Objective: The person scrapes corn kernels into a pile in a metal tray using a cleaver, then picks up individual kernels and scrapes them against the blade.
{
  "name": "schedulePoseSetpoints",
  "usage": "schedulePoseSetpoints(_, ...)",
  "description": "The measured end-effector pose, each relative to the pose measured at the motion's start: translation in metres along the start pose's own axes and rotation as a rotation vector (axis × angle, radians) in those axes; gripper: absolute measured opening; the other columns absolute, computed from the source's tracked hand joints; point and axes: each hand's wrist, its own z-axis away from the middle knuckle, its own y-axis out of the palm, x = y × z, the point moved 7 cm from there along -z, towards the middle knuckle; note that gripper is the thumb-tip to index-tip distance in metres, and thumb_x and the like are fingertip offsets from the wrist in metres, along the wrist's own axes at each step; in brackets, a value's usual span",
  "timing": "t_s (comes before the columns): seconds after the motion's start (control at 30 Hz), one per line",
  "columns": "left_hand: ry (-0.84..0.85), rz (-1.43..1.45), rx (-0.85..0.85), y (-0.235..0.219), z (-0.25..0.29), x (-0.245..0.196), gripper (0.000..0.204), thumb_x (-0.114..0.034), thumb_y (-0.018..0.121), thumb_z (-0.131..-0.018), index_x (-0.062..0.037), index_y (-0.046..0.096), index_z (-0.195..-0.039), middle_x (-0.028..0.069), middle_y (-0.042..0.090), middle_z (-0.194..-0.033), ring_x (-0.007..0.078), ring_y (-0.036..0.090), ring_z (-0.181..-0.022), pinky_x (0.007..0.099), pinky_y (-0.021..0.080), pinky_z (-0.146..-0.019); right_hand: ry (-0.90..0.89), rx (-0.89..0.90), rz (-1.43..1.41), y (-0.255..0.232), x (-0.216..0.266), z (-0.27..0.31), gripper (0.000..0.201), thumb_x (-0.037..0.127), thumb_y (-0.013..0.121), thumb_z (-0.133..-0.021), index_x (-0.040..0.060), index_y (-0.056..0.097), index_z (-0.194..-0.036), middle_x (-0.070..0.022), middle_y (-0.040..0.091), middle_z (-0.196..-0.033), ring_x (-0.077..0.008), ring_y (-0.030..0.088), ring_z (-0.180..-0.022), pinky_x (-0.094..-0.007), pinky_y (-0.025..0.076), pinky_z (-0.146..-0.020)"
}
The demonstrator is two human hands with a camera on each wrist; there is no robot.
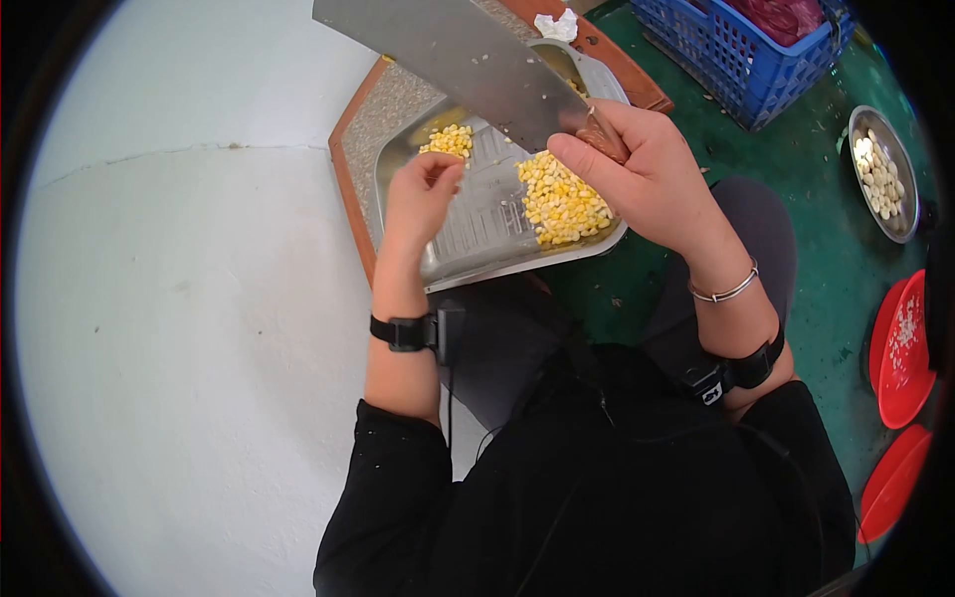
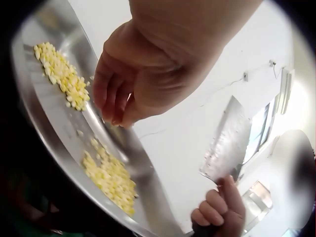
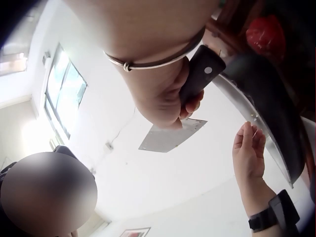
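A pale wall fills the left of the head view, a faint crack running along it; the floor is green and scattered with scraps, and a window lights the room. On the floor are a blue basket, a metal bowl of pale pieces and red dishes. The metal tray lies over a speckled, wood-edged tabletop, its near side by the person's knees, probably to keep it within easy reach of both hands; the cleaver is raised above it, seemingly so the blade stays off the food. The right hand is closed round the handle; the left hand is nearly closed above the tray, fingers bent and tips drawn towards the thumb, though whether anything sits between them I cannot tell. Inside the tray lie a larger heap of yellow-and-white kernels and a smaller heap, apart, perhaps to keep two portions distinct; a few loose bits lie between.
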Motion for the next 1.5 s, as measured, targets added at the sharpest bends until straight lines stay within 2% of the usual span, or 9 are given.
schedulePoseSetpoints(0.07,0.012,-0.113,-0.051,-0.019,-0.012,0.024,0.018,-0.012,0.065,-0.082,-0.0017,0.067,-0.097,0.0086,0.067,-0.082,0.0168,0.064,-0.075,0.028,0.049,-0.069,0.012,-0.009,0.0,-0.001,-0.003,0.0,0.031,0.022,0.063,-0.086,-0.001,0.047,-0.072,-0.0057,0.038,-0.056,-0.0125,0.032,-0.055,-0.0302,0.032,-0.049)
schedulePoseSetpoints(0.13,0.016,-0.505,0.017,-0.024,-0.017,0.034,0.025,-0.013,0.066,-0.081,0.0002,0.064,-0.103,0.0086,0.066,-0.09,0.0156,0.062,-0.075,0.0284,0.049,-0.068,0.055,-0.016,0.005,-0.002,-0.008,0.0,0.031,0.022,0.063,-0.086,-0.0006,0.047,-0.072,-0.0057,0.038,-0.057,-0.0124,0.032,-0.055,-0.03,0.032,-0.049)
schedulePoseSetpoints(0.33,0.011,-0.577,0.035,-0.015,-0.026,0.044,0.037,-0.015,0.071,-0.076,-0.0007,0.061,-0.109,0.0096,0.064,-0.093,0.017,0.062,-0.078,0.0301,0.049,-0.07,0.039,-0.041,-0.015,-0.003,-0.009,-0.002,0.03,0.021,0.063,-0.087,-0.0003,0.047,-0.072,-0.0047,0.038,-0.056,-0.0121,0.033,-0.055,-0.0297,0.033,-0.05)
schedulePoseSetpoints(0.47,-0.069,-0.371,0.16,-0.001,-0.025,0.046,0.037,-0.013,0.072,-0.074,-0.0037,0.062,-0.109,0.0102,0.064,-0.092,0.0198,0.062,-0.079,0.0309,0.049,-0.073,0.08,-0.022,-0.019,-0.002,-0.009,-0.003,0.029,0.02,0.062,-0.087,-0.0005,0.048,-0.072,-0.0047,0.039,-0.056,-0.0119,0.034,-0.055,-0.0298,0.034,-0.05)
schedulePoseSetpoints(0.63,-0.141,0.139,0.255,0.01,-0.002,0.018,0.029,-0.003,0.067,-0.079,-0.003,0.063,-0.107,0.0031,0.06,-0.088,0.0114,0.059,-0.08,0.0241,0.048,-0.07,0.063,-0.008,0.018,-0.004,-0.008,-0.003,0.028,0.02,0.062,-0.087,-0.0009,0.05,-0.074,-0.0065,0.041,-0.056,-0.0129,0.036,-0.054,-0.0301,0.034,-0.051)
schedulePoseSetpoints(0.77,-0.137,0.019,0.186,0.0,-0.003,0.029,0.027,-0.005,0.068,-0.078,-0.0019,0.064,-0.104,0.0029,0.062,-0.087,0.0114,0.059,-0.078,0.0245,0.048,-0.069,0.079,-0.009,0.019,-0.003,-0.009,-0.003,0.026,0.02,0.062,-0.086,-0.0009,0.051,-0.075,-0.0074,0.042,-0.056,-0.0138,0.036,-0.054,-0.0304,0.035,-0.051)
schedulePoseSetpoints(0.93,-0.075,-0.358,0.261,0.013,0.009,0.015,0.02,-0.006,0.071,-0.075,-0.0002,0.064,-0.093,0.0042,0.064,-0.083,0.0119,0.06,-0.071,0.0258,0.049,-0.066,0.036,-0.018,0.03,-0.004,-0.006,-0.003,0.025,0.019,0.062,-0.086,-0.0011,0.052,-0.076,-0.0082,0.044,-0.056,-0.015,0.038,-0.053,-0.031,0.036,-0.051)
schedulePoseSetpoints(1.37,0.005,-0.249,0.207,0.024,0.019,0.021,0.016,-0.007,0.066,-0.081,0.0015,0.065,-0.095,0.0052,0.065,-0.081,0.0111,0.06,-0.071,0.0247,0.048,-0.066,0.039,0.017,0.038,-0.001,-0.004,-0.001,0.024,0.018,0.061,-0.086,-0.0014,0.052,-0.075,-0.0082,0.044,-0.056,-0.0134,0.037,-0.053,-0.0297,0.036,-0.051)
schedulePoseSetpoints(1.5,-0.062,-0.18,0.014,0.009,0.017,0.024,0.016,-0.007,0.065,-0.081,0.0006,0.067,-0.095,0.0081,0.068,-0.081,0.0149,0.064,-0.07,0.0266,0.05,-0.065,0.058,0.023,0.047,0.0,-0.005,0.0,0.025,0.019,0.061,-0.086,-0.0017,0.052,-0.075,-0.0087,0.044,-0.056,-0.0133,0.037,-0.054,-0.0297,0.037,-0.052)
